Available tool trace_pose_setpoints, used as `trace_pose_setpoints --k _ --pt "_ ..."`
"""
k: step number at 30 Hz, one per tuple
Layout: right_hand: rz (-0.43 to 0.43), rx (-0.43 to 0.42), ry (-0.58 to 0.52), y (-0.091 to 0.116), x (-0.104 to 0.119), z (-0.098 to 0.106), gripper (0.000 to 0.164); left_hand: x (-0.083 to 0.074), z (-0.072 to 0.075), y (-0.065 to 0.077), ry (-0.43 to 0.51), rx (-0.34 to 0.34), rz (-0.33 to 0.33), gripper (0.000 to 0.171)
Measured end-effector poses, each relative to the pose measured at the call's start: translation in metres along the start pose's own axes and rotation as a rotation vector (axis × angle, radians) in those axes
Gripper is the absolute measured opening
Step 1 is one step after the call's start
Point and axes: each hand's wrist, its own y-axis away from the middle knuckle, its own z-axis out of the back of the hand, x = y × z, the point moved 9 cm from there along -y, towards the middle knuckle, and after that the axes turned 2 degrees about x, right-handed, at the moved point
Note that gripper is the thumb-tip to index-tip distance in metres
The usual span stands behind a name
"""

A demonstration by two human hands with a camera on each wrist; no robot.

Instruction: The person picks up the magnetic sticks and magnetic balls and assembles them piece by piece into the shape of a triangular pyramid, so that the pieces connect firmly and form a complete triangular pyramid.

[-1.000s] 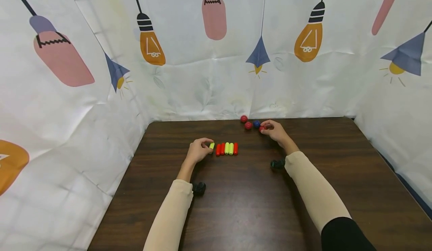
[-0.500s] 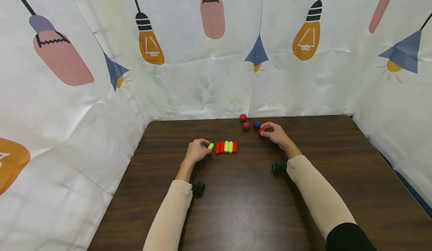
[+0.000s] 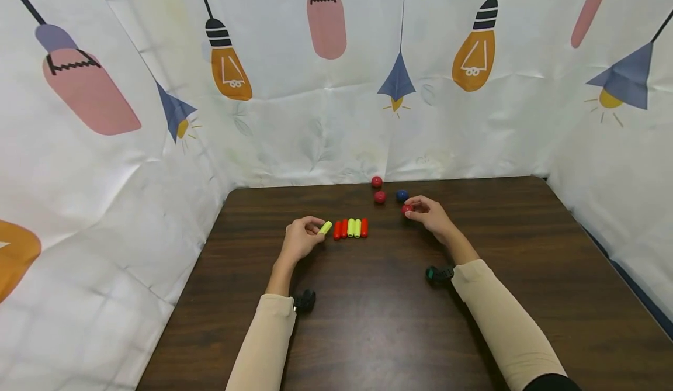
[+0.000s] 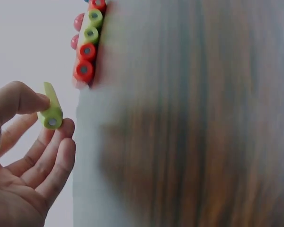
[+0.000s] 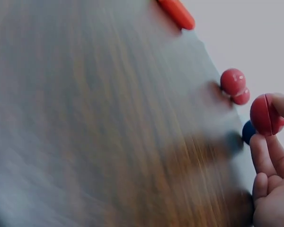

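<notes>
In the head view my left hand (image 3: 298,239) pinches a yellow-green rod (image 3: 325,227) between thumb and fingers, just left of a row of rods. The held rod is tilted, and the left wrist view shows a grey disc in its end (image 4: 52,121). My right hand (image 3: 433,218) pinches a red ball (image 3: 406,209) at the row's back right. A seam runs around that red ball (image 5: 261,115) in the right wrist view. A blue ball (image 3: 402,196) lies just behind it.
The row holds red rods (image 3: 337,230) and yellow-green rods (image 3: 354,228) side by side. Two more red balls (image 3: 380,197) lie near the back edge of the dark wooden table (image 3: 368,321). A patterned white cloth (image 3: 284,139) hangs behind.
The yellow-green rod in my left hand has tilted and shifted slightly left, away from the row. My right hand has drawn the red ball nearer the front, apart from the blue one.
</notes>
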Motion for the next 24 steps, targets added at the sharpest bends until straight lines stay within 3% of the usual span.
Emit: trace_pose_setpoints --k 7,15,24 --pt "0.064 0.024 -0.098 0.016 0.010 -0.013 0.039 -0.022 -0.019 0.008 0.078 0.047 -0.114 0.026" --pt "0.099 0.078 -0.104 0.027 0.017 -0.033 0.034 -0.040 -0.047 0.015 0.109 0.130 -0.189 0.027" --pt "0.067 0.182 -0.099 0.033 0.021 -0.058 0.038 -0.058 -0.068 0.018 0.096 0.202 -0.221 0.026"
